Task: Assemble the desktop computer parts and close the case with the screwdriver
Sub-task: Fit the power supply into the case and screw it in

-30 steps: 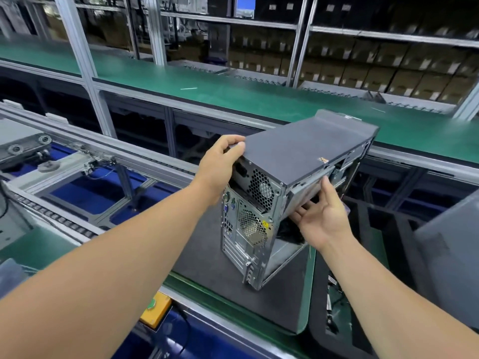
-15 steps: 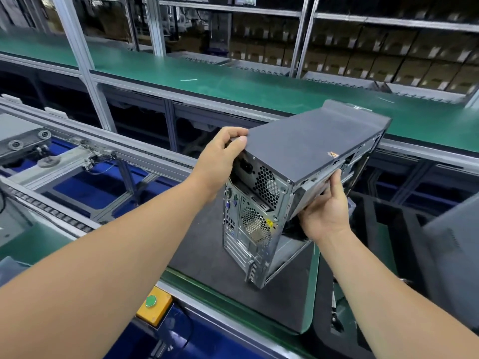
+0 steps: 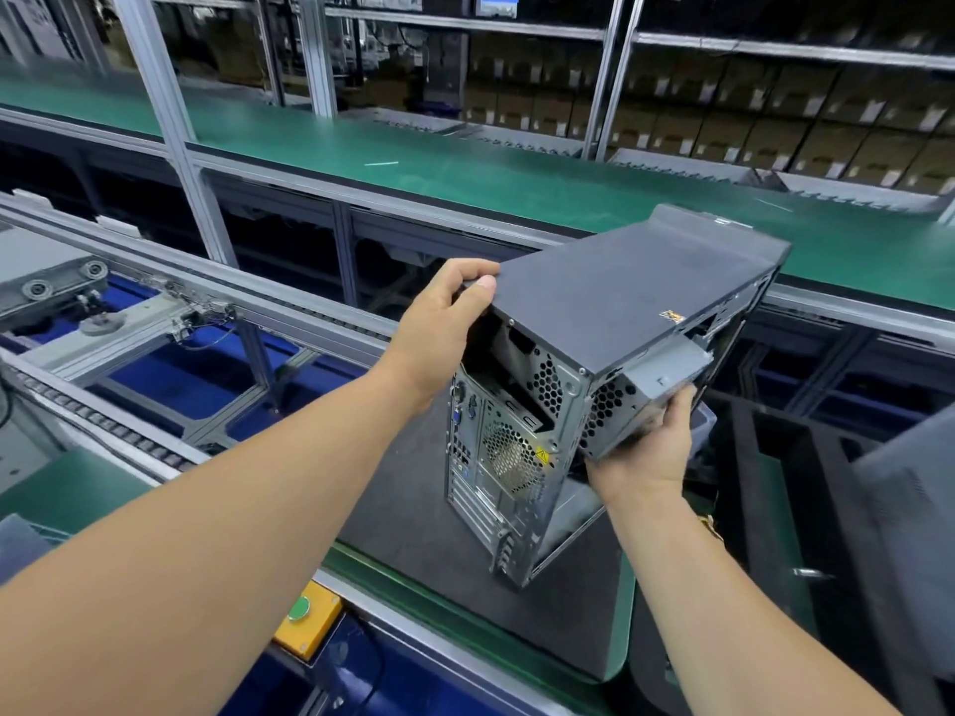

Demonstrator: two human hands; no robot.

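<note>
A grey desktop tower case (image 3: 635,292) stands upright on a dark mat (image 3: 413,509), its perforated rear panel (image 3: 496,457) facing me. My left hand (image 3: 439,328) grips the top rear left corner of the case, thumb on the lid. At the open right side, my right hand (image 3: 651,447) holds from below a grey metal power supply box (image 3: 656,385) with a honeycomb grille. The box sticks partly out of the case just under the lid. The upper rear opening shows a dark gap. No screwdriver is in sight.
A yellow box with a green button (image 3: 305,617) sits at the bench's front edge. A grey panel (image 3: 909,509) leans at the far right beside black foam trays (image 3: 765,457). A roller conveyor (image 3: 103,421) runs on the left and a green belt (image 3: 465,162) behind.
The power supply box now sticks farther out of the case's right side, and a dark gap has opened at the upper rear. My right hand shifted under the box; my left hand kept its grip.
</note>
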